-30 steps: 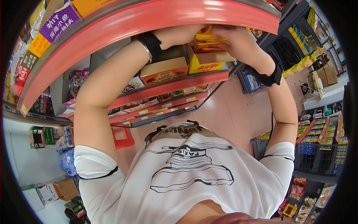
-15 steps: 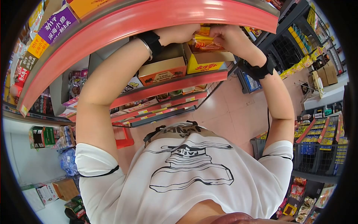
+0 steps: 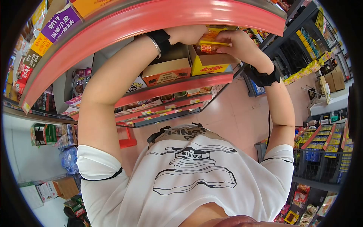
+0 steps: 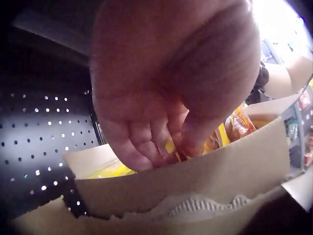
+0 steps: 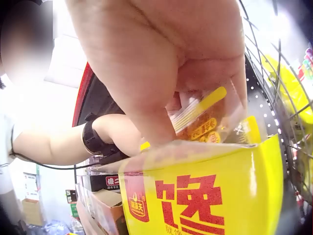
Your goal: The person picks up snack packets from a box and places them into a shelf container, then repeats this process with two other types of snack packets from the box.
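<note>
A yellow cardboard box point(image 3: 210, 68) with red lettering stands on the shelf, full of snack packets. My right hand point(image 3: 240, 47) is over its open top, thumb and fingers pinching a clear snack packet point(image 5: 211, 102) with a yellow edge strip and orange print. My left hand point(image 3: 189, 34) reaches in from the other side, partly hidden under the upper shelf edge. In the left wrist view its fingers curl down behind the torn cardboard wall point(image 4: 195, 181), and thumb and fingertips close on a yellow and orange packet, mostly hidden.
A red shelf edge point(image 3: 159, 22) curves just above both hands. Left of the yellow box is a brown and orange carton point(image 3: 166, 72). Wire mesh point(image 5: 279, 73) and a perforated back panel point(image 4: 44, 142) border the box. Lower shelves point(image 3: 162, 109) hold more goods.
My right hand has shifted slightly and its fingers have opened out to view, with a yellow-edged packet now standing between the hands. The left hand stays near the same place over the box.
</note>
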Demonstrator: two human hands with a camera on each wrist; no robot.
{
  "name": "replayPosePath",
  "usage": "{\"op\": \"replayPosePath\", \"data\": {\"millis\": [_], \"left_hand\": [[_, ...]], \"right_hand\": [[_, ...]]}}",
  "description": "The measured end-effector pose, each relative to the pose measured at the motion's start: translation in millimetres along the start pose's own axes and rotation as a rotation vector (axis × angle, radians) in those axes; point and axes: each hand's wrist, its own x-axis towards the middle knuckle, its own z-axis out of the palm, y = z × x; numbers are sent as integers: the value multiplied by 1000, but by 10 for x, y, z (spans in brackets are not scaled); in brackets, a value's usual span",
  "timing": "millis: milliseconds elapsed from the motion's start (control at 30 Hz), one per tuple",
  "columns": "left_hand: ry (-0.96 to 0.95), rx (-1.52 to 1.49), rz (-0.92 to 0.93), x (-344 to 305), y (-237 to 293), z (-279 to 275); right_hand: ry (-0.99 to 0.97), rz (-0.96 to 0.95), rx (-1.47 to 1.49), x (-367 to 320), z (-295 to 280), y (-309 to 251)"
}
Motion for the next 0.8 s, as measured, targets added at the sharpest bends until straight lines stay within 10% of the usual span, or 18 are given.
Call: {"op": "replayPosePath", "data": {"millis": [200, 400, 600, 800], "left_hand": [[420, -448, 312, 26, -40, 98], [66, -688, 54, 212, 51, -97], [37, -421, 177, 247, -57, 0], [-300, -65, -113, 251, 82, -69]], "right_hand": [[43, -137, -161, 71, 49, -35], [72, -179, -229, 63, 114, -44], [91, -130, -234, 34, 143, -2], [40, -232, -287, 163, 189, 37]]}}
